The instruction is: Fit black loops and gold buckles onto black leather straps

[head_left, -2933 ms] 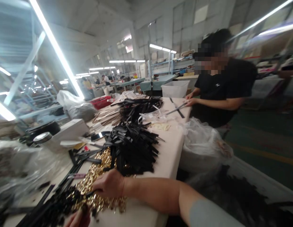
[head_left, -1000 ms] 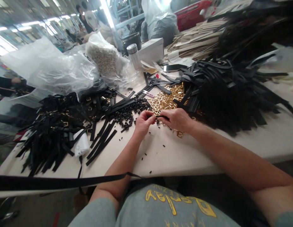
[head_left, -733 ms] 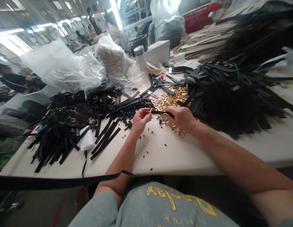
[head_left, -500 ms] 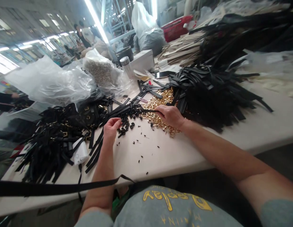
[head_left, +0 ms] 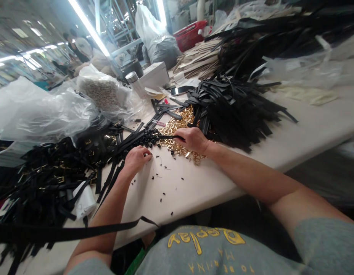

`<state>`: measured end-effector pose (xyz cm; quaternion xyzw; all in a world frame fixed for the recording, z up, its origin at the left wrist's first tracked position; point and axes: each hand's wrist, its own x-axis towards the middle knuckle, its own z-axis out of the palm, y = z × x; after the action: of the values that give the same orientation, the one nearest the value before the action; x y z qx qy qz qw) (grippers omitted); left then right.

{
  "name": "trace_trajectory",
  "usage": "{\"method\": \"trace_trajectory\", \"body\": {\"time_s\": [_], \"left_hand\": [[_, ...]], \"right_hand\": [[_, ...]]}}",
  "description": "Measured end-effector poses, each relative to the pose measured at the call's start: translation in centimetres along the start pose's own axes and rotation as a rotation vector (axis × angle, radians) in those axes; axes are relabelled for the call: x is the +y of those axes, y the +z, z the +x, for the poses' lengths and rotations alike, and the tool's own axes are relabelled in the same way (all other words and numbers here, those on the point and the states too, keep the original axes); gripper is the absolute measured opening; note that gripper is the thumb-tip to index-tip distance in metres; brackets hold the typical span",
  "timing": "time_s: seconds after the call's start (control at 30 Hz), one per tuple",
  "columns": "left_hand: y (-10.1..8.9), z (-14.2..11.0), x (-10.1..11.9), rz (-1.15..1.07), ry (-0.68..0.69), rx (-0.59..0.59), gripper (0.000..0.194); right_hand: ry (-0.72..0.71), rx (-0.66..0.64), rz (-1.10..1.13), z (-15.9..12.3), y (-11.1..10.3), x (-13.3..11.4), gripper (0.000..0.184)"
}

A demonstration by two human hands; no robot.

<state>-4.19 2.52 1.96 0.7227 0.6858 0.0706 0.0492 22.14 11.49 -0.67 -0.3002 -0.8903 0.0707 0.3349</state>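
My right hand (head_left: 192, 139) is closed on a short black strap (head_left: 168, 136), holding it over a pile of gold metal buckles (head_left: 179, 131). My left hand (head_left: 136, 158) rests with curled fingers at the edge of a heap of small black loops (head_left: 142, 139); what its fingers pinch is hidden. A big stack of black straps (head_left: 234, 109) lies just right of the buckles. Finished-looking black straps with buckles (head_left: 53, 179) are heaped at the left. A long black strap (head_left: 68, 231) runs across the table's near edge, over my left forearm.
Tiny black bits are scattered on the white table (head_left: 194, 183). Clear plastic bags (head_left: 51, 110), a steel flask (head_left: 133, 78), a white box (head_left: 152, 74), a phone (head_left: 179, 90) and tan strips (head_left: 200, 59) stand behind. A white charger (head_left: 84, 200) lies at the left. Other people work far back.
My left hand has left the strap it shared with my right hand and moved left and down to the black loops. My right hand keeps the strap. The view swung from a co-worker down to the table.
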Motion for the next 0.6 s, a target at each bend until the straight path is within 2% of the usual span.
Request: {"method": "trace_trajectory", "body": {"time_s": [0.13,0.23,0.3,0.4,0.47,0.6], "left_hand": [[0.3,0.4,-0.4,0.028,-0.002,0.012,0.011],[0.2,0.3,0.0,-0.039,-0.035,0.111,0.014],[0.1,0.1,0.8,-0.233,-0.095,0.212,0.018],[0.3,-0.2,2.8,-0.726,-0.174,0.326,0.03],[0.7,-0.3,4.2,-0.995,-0.185,0.355,0.039],[1.9,-0.3,5.9,-1.293,-0.277,0.364,0.034]], "right_hand": [[0.027,0.008,-0.024,0.2,-0.5,0.1,0.022],[0.001,0.025,-0.03,0.2,-1.1,0.1,0.026],[-0.036,0.063,-0.023,0.2,-1.6,-0.1,0.028],[-0.11,0.123,-0.022,0.0,-2.0,-0.5,0.029],[-0.145,0.133,-0.039,0.0,-2.0,-0.7,0.029],[-0.135,0.105,-0.11,-0.2,-1.7,-0.9,0.025]]}}
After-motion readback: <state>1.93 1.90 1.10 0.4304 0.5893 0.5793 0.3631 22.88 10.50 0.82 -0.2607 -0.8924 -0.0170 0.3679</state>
